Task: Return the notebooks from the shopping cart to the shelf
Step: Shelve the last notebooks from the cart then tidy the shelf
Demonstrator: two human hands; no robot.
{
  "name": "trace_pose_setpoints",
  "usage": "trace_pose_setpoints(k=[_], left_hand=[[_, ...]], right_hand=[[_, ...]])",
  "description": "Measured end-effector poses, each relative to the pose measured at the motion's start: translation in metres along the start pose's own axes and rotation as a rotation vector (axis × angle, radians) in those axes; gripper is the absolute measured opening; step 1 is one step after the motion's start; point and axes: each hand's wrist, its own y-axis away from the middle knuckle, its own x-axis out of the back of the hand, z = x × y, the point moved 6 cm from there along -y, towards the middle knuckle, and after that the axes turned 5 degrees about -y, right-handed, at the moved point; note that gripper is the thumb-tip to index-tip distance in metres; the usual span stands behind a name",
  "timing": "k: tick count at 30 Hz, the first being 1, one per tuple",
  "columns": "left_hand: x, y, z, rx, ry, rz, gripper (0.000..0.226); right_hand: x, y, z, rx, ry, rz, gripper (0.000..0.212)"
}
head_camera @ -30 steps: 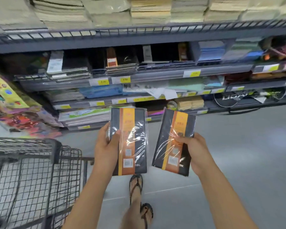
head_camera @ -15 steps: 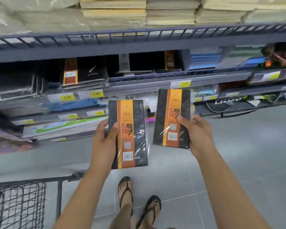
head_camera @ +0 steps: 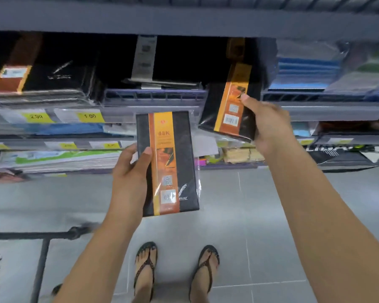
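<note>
My left hand (head_camera: 130,171) grips a black notebook with an orange band (head_camera: 179,162), wrapped in clear film, upright in front of the lower shelves. My right hand (head_camera: 269,125) holds a second notebook of the same kind (head_camera: 230,110) by its lower right corner, tilted, with its top end reaching over the grey shelf (head_camera: 153,106) edge. Behind it on that shelf stands a matching black and orange notebook (head_camera: 241,51). Only the shopping cart (head_camera: 42,248) frame shows, at the bottom left.
A stack of black notebooks (head_camera: 42,84) lies at the shelf's left, blue pads (head_camera: 304,73) at its right. Yellow price tags (head_camera: 90,116) line the shelf edge. Lower shelves hold paper goods. An upper shelf beam (head_camera: 184,20) hangs overhead. My sandalled feet stand on grey tiles.
I have stepped closer to the shelf. My right hand lifted its notebook up and right to the shelf edge. The left hand's notebook rose slightly. The cart slid down and left out of view.
</note>
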Motion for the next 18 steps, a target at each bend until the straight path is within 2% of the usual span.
trace_pose_setpoints(k=[3,7,9,12,18], left_hand=[[-0.013,0.003,-0.004,0.018,0.015,0.012,0.009],[-0.021,0.012,-0.002,0.03,0.037,0.03,0.011],[-0.024,0.016,0.002,0.024,0.039,0.041,0.011],[-0.029,0.019,0.009,0.014,0.044,0.041,0.011],[-0.027,0.026,0.017,0.001,0.034,0.117,0.012]], right_hand=[[-0.001,-0.01,-0.009,-0.035,0.113,-0.009,0.031],[0.002,-0.007,-0.009,-0.123,-0.041,-0.253,0.044],[0.007,-0.007,-0.005,-0.107,-0.079,-0.307,0.044],[0.015,-0.01,-0.005,-0.033,-0.163,-0.208,0.046],[0.021,-0.015,-0.009,0.029,-0.221,-0.09,0.028]])
